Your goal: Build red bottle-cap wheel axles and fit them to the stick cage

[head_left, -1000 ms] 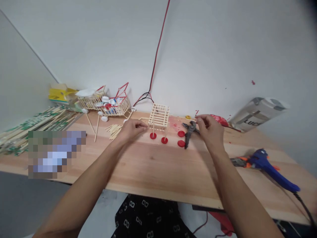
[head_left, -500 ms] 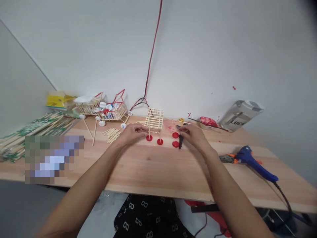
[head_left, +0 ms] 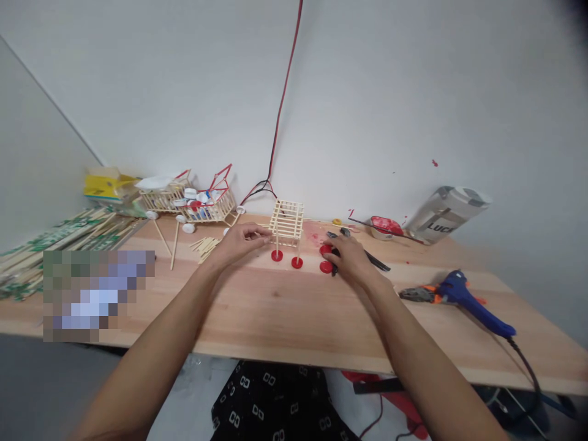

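Note:
A small cart of thin wooden sticks (head_left: 287,226) stands in the middle of the table, with red caps (head_left: 297,263) as wheels at the bottom of its front legs. My left hand (head_left: 245,242) is at the cart's lower left side, thumb and fingers closed on its edge. Two loose red caps (head_left: 326,267) lie to the right of the cart. My right hand (head_left: 346,252) is over them, fingers apart, the fingertips at the farther cap and partly covering it. Under and behind this hand lies a black-handled tool (head_left: 377,261), partly hidden.
Two finished stick carts (head_left: 209,211) with white wheels stand at the back left, one full of bottle caps. Short sticks (head_left: 205,249) and bagged skewers (head_left: 59,239) lie leftward. At right are a blue glue gun (head_left: 473,306), pliers (head_left: 418,294), a red-stained tub (head_left: 386,226) and a silver bag (head_left: 448,214).
My right hand has moved left and toward me, from the black-handled tool to the loose red caps. The tool's handle now shows to the right of the hand. My left hand stays at the cart.

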### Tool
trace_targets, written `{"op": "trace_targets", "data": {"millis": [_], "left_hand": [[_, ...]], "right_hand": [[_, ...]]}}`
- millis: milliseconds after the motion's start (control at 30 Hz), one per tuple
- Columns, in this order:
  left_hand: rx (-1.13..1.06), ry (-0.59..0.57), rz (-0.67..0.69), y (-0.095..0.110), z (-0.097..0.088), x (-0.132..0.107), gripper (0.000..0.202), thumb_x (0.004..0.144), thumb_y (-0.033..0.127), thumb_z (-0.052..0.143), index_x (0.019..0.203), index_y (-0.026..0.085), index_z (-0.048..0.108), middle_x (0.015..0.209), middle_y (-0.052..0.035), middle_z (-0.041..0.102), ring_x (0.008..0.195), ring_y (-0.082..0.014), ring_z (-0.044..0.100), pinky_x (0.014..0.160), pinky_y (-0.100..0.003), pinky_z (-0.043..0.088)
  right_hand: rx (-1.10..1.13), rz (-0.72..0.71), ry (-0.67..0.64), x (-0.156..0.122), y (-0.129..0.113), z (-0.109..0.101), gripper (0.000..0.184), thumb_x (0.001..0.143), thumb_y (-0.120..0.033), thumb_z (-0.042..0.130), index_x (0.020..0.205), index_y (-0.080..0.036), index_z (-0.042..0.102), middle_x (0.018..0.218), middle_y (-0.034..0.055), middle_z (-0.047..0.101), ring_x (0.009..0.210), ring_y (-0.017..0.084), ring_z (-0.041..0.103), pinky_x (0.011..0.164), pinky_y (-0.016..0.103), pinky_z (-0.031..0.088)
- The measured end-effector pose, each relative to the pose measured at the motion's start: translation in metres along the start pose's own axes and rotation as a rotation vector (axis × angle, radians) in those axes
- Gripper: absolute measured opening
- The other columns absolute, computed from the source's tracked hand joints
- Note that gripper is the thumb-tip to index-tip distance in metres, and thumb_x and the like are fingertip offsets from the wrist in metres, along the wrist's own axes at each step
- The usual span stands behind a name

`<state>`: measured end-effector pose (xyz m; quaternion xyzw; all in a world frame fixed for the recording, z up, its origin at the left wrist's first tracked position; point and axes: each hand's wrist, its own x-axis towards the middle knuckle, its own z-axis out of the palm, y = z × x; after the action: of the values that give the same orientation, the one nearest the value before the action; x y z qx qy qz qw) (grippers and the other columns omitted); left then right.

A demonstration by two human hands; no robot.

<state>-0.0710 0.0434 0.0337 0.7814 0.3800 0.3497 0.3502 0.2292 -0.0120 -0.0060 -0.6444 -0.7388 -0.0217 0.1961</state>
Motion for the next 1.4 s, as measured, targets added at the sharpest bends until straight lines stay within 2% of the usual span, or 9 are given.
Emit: {"op": "trace_targets", "data": {"millis": [267, 400, 500, 633, 767, 900, 1233, 1300, 1400], "left_hand": [[-0.020, 0.115, -0.020, -0.003, -0.004, 0.001, 0.033, 0.076, 0.031, 0.059, 0.099, 0.011, 0.072, 0.096, -0.0090, 0.071, 0.068, -0.0125, 0.058, 0.059, -0.023, 0.044], [-0.117, 0.170, -0.017, 0.008, -0.010, -0.002, 0.029, 0.076, 0.028, 0.058, 0.098, 0.014, 0.072, 0.094, -0.0070, 0.071, 0.068, -0.0112, 0.057, 0.057, -0.021, 0.042], [-0.242, 0.013, -0.024, 0.028, -0.013, -0.009, 0.026, 0.076, 0.029, 0.064, 0.097, 0.016, 0.072, 0.093, -0.0062, 0.070, 0.064, -0.0090, 0.053, 0.056, -0.021, 0.041], [-0.559, -0.296, -0.049, 0.051, 0.008, -0.026, 0.030, 0.079, 0.034, 0.067, 0.104, 0.017, 0.071, 0.089, -0.0079, 0.069, 0.064, -0.0082, 0.052, 0.058, -0.022, 0.040], [-1.006, -0.546, -0.196, 0.049, 0.050, -0.044, 0.048, 0.076, 0.045, 0.070, 0.117, 0.020, 0.066, 0.101, -0.0116, 0.066, 0.069, -0.0091, 0.053, 0.058, -0.023, 0.037], [-1.130, -0.508, -0.311, 0.040, 0.076, -0.055, 0.048, 0.070, 0.044, 0.077, 0.111, 0.019, 0.069, 0.098, -0.0100, 0.065, 0.066, -0.0069, 0.049, 0.060, -0.022, 0.036], [-1.233, -0.527, -0.352, 0.029, 0.084, -0.057, 0.043, 0.069, 0.030, 0.080, 0.108, 0.014, 0.069, 0.091, -0.0080, 0.065, 0.061, -0.0049, 0.050, 0.059, -0.021, 0.036], [-1.245, -0.500, -0.365, 0.027, 0.086, -0.056, 0.043, 0.070, 0.026, 0.080, 0.109, 0.013, 0.068, 0.089, -0.0066, 0.063, 0.061, -0.0047, 0.052, 0.058, -0.020, 0.037], [-1.228, -0.429, -0.404, 0.026, 0.088, -0.055, 0.039, 0.071, 0.022, 0.079, 0.106, 0.009, 0.068, 0.088, -0.0062, 0.062, 0.064, -0.0058, 0.055, 0.059, -0.020, 0.039]], "right_hand": [[0.047, 0.022, 0.061, 0.003, -0.002, -0.004, 0.016, 0.080, -0.031, 0.061, 0.088, -0.019, 0.069, 0.091, 0.0092, 0.069, 0.090, 0.025, 0.058, 0.082, 0.039, 0.041], [0.242, 0.002, 0.314, -0.001, -0.011, -0.030, 0.026, 0.085, -0.035, 0.055, 0.103, -0.018, 0.063, 0.104, 0.0095, 0.067, 0.096, 0.022, 0.059, 0.083, 0.036, 0.044], [0.450, -0.037, 0.519, -0.015, -0.035, -0.061, 0.029, 0.086, -0.037, 0.056, 0.111, -0.023, 0.059, 0.110, 0.0070, 0.065, 0.098, 0.022, 0.060, 0.082, 0.036, 0.046], [0.441, -0.215, 0.479, -0.044, -0.073, -0.083, 0.025, 0.086, -0.032, 0.060, 0.110, -0.026, 0.059, 0.116, 0.0077, 0.062, 0.109, 0.024, 0.057, 0.091, 0.039, 0.045], [0.400, -0.303, 0.358, -0.068, -0.090, -0.064, 0.028, 0.086, -0.030, 0.061, 0.113, -0.027, 0.058, 0.120, 0.0083, 0.060, 0.117, 0.025, 0.052, 0.100, 0.045, 0.041], [0.410, -0.286, 0.293, -0.080, -0.089, -0.037, 0.030, 0.088, -0.029, 0.059, 0.117, -0.028, 0.056, 0.121, 0.0081, 0.058, 0.117, 0.024, 0.051, 0.099, 0.045, 0.042], [0.501, -0.235, 0.272, -0.092, -0.094, -0.020, 0.042, 0.087, -0.034, 0.059, 0.127, -0.027, 0.049, 0.127, 0.0091, 0.056, 0.122, 0.025, 0.048, 0.101, 0.046, 0.041], [0.433, -0.173, 0.282, -0.099, -0.085, -0.026, 0.059, 0.084, -0.039, 0.061, 0.137, -0.026, 0.040, 0.134, 0.0113, 0.051, 0.127, 0.027, 0.044, 0.100, 0.047, 0.042], [0.295, 0.002, 0.390, -0.116, -0.045, -0.045, 0.052, 0.088, -0.039, 0.054, 0.137, -0.025, 0.041, 0.136, 0.0125, 0.049, 0.124, 0.028, 0.047, 0.093, 0.045, 0.046]]}}
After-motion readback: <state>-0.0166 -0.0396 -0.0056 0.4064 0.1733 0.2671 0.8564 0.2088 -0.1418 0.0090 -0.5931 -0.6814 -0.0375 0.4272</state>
